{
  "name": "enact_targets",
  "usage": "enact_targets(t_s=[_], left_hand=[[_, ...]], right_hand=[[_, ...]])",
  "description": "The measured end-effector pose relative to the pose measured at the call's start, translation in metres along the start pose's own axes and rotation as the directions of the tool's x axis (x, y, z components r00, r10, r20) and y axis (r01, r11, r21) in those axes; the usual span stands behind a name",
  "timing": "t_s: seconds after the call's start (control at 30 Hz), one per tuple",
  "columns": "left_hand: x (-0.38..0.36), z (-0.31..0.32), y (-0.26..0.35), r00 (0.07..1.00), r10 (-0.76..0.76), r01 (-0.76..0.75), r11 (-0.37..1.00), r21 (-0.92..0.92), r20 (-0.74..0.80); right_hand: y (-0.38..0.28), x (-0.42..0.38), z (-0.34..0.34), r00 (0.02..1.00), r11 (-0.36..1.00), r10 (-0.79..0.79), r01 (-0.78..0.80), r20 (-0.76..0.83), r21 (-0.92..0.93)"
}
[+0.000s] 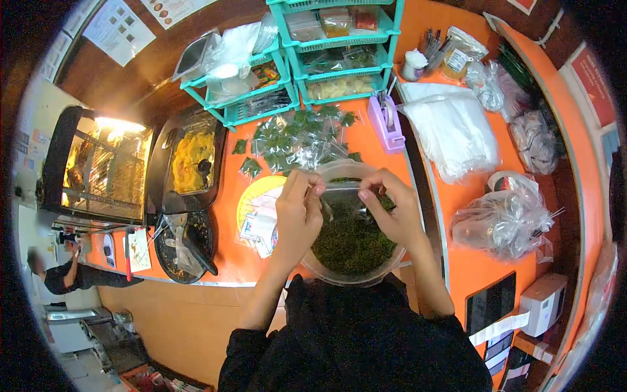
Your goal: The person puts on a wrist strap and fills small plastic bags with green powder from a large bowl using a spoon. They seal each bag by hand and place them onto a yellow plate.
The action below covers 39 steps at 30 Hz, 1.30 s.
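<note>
My left hand [300,212] and my right hand [392,210] are raised side by side, fingers pinched on the top edge of a small clear plastic bag [341,187]. The bag is stretched between them, and its lower part is hard to make out against the green behind it. Directly below stands a round clear plastic tub [356,281] holding a dark green, finely chopped mass [353,251]. Beyond my hands, many small clear packets with green contents [300,140] lie in a loose pile on the orange counter [228,215].
Teal tiered baskets [343,42] stand behind the packets, with a lilac tape dispenser [386,124] beside them. Plastic bags [454,124] lie to the right. At left are a yellow plate [255,193], a tray of yellow food [192,160] and a lit display case [104,170]. A person [68,274] stands far left.
</note>
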<state>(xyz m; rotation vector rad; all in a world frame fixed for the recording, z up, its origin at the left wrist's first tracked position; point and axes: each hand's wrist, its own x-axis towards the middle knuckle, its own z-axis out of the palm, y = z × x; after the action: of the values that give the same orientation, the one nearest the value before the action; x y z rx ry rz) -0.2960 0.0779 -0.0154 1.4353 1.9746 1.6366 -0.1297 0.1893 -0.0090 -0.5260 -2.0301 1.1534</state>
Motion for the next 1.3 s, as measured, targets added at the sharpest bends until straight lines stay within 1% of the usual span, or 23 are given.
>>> enact_targets(t_s=[0.1,0.13,0.2,0.23,0.3,0.4,0.47,0.53,0.6,0.63,0.7,0.77,0.83,0.9,0.93,1.0,1.03,1.07,1.1,1.17,1.2,1.23,1.3], left_hand=[[-0.006,-0.003,0.007,0.999,-0.020,0.019,1.000,0.021,0.033],[-0.006,-0.002,0.008,0.999,0.017,-0.018,0.999,0.028,0.030],[-0.007,0.000,0.011,0.998,0.060,-0.061,0.998,0.032,0.031],[-0.009,0.000,0.013,0.998,0.052,-0.054,0.998,0.029,0.038],[-0.010,0.000,0.013,0.998,0.046,-0.047,0.998,0.029,0.040],[-0.014,-0.001,0.012,0.997,0.062,-0.064,0.996,0.055,0.036],[-0.016,-0.001,0.019,0.999,0.020,-0.021,0.999,0.037,0.032],[-0.018,0.001,0.023,0.999,0.025,-0.027,0.996,0.085,0.020],[-0.021,0.004,0.022,0.983,0.155,-0.166,0.979,0.114,0.101],[-0.020,0.005,0.017,0.986,0.147,-0.156,0.979,0.133,0.076],[-0.013,0.006,0.004,0.974,0.155,-0.169,0.983,0.074,0.162],[0.007,0.007,-0.009,0.990,0.119,-0.123,0.991,0.050,0.080],[0.032,-0.005,-0.018,0.996,0.085,-0.086,0.996,0.015,0.006],[0.052,-0.025,-0.026,0.997,0.045,-0.046,0.999,-0.002,-0.056],[0.053,-0.031,-0.027,0.997,0.052,-0.052,0.999,0.000,-0.058],[0.050,-0.043,-0.036,0.954,0.173,-0.152,0.983,0.101,-0.244],[0.043,-0.050,-0.056,0.955,0.173,-0.153,0.983,0.099,-0.240],[0.031,-0.057,-0.093,0.979,0.101,-0.035,0.941,0.336,-0.180],[0.019,-0.064,-0.131,0.990,0.014,0.066,0.828,0.558,-0.138],[-0.030,-0.065,-0.196,0.975,-0.197,0.200,0.565,0.800,-0.104],[-0.045,-0.065,-0.207,0.908,-0.412,0.303,0.532,0.791,-0.070],[-0.057,-0.063,-0.215,0.797,-0.603,0.394,0.478,0.785,-0.034],[-0.087,-0.050,-0.239,0.846,-0.525,0.386,0.494,0.779,-0.086]], right_hand=[[-0.014,-0.002,0.000,1.000,1.000,0.017,-0.016,-0.020,0.021],[-0.013,-0.004,0.001,1.000,1.000,0.018,-0.017,-0.021,0.021],[-0.008,-0.006,0.002,0.993,0.997,-0.080,0.080,-0.086,0.001],[-0.010,-0.008,0.001,0.993,0.997,-0.081,0.081,-0.090,-0.001],[-0.013,-0.011,-0.001,0.995,0.994,-0.078,0.072,-0.069,-0.080],[-0.011,-0.013,0.002,0.995,0.991,-0.083,0.076,-0.058,-0.108],[-0.015,-0.014,0.002,0.993,0.986,-0.115,0.111,-0.025,-0.122],[-0.016,-0.017,0.006,0.988,0.981,-0.154,0.156,0.027,-0.116],[-0.012,-0.024,0.010,0.997,0.994,-0.054,0.059,0.058,-0.092],[-0.012,-0.025,0.011,0.998,0.996,-0.064,0.065,0.025,-0.056],[-0.011,-0.027,0.007,0.999,0.993,0.013,-0.007,0.053,-0.120],[-0.010,-0.027,0.011,0.998,0.986,0.020,-0.009,0.066,-0.164],[-0.015,-0.025,0.016,0.991,0.993,0.114,-0.115,-0.071,-0.018],[-0.011,-0.027,0.011,0.995,0.993,0.096,-0.098,-0.029,-0.072],[-0.008,-0.029,0.009,0.996,0.988,0.089,-0.088,0.003,-0.125],[-0.005,-0.032,0.008,0.997,0.985,0.078,-0.078,-0.004,-0.155],[-0.003,-0.034,0.007,0.997,0.984,0.072,-0.066,0.030,-0.167],[-0.001,-0.035,0.006,0.996,0.983,0.066,-0.054,0.066,-0.178],[0.000,-0.036,0.007,0.996,0.983,0.070,-0.058,0.063,-0.177],[0.002,-0.038,0.009,0.989,0.990,0.098,-0.085,0.111,-0.116],[0.003,-0.039,0.011,0.989,0.990,0.098,-0.085,0.110,-0.114],[0.004,-0.039,0.012,0.986,0.990,0.095,-0.080,0.137,-0.112],[0.003,-0.037,0.014,0.983,0.991,0.093,-0.076,0.158,-0.109]])
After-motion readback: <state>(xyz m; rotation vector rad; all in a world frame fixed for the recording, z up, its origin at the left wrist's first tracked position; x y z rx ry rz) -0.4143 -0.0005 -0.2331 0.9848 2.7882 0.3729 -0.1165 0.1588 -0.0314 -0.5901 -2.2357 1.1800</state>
